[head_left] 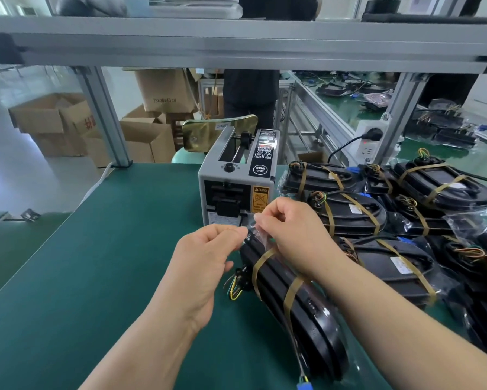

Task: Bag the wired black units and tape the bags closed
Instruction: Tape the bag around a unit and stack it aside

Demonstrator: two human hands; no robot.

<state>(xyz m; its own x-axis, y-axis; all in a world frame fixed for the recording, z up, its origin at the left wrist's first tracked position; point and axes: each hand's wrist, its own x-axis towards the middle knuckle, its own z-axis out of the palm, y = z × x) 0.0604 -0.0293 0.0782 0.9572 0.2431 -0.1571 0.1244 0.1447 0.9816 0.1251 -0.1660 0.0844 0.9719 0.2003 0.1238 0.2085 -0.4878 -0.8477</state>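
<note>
Wired black unit (301, 305), long, flat and rounded at its near end, wrapped crosswise by two tan bands, lying aslant on the dark green table mat (95, 277) directly before the person, far end toward the grey tape dispenser (236, 178). Sheathed in a clear plastic bag (264, 242), with the bag's open mouth at the far end, just short of the dispenser's front slot. Left hand (205, 254) closed in a pinch, thumb against curled fingers, on the clear film at that mouth; right hand (290, 229) likewise pinching the film from the other side, wrist lying across the unit's upper edge. Presence of tape between the fingertips: impossible to tell through the blur. Thin yellow, green and blue wires (233, 287) sprouting from the unit's left flank, beside the left wrist; small blue connector (304, 385) at the bottom edge of view, below the rounded end. To the right, touching one another, a heap of bagged black units (377, 212), each banded in tan, some stacked. Behind the mat, silver aluminium frame (236, 43), white power strip (369, 144) with a black plug, brown cardboard boxes (53, 119) on the pale floor, and a dark-clothed person (249, 94) standing past the dispenser.
</note>
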